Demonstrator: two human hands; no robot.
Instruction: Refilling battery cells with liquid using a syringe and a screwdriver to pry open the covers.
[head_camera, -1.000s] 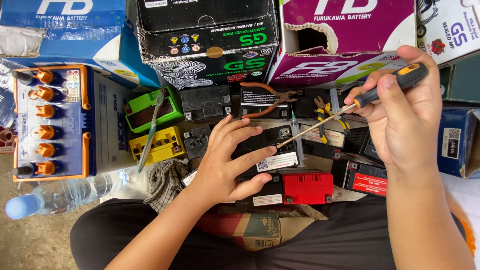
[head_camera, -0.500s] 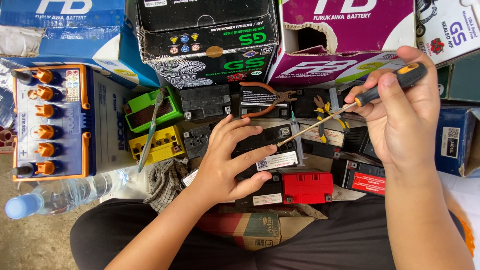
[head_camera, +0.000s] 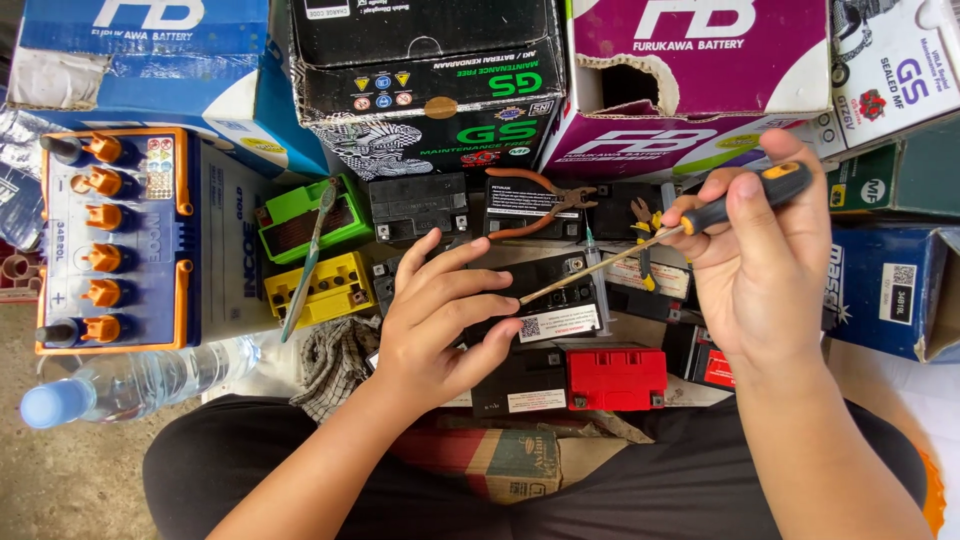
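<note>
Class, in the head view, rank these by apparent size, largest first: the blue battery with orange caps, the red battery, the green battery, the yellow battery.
1. Blue battery with orange caps
2. Red battery
Green battery and yellow battery look alike, both partly hidden; not ranked.

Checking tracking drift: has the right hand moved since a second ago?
Yes. The right hand with the screwdriver shifted left and down, closer to the red battery, which stayed put.

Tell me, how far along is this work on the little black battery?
Early, it seems. Done: tools are laid out, with pliers lying on the batteries behind. In hand: the left hand rests on the black battery while the right hand holds a screwdriver, its tip at the battery's top beside the left fingertips. Left: the battery looks closed; nothing visibly removed.
</note>
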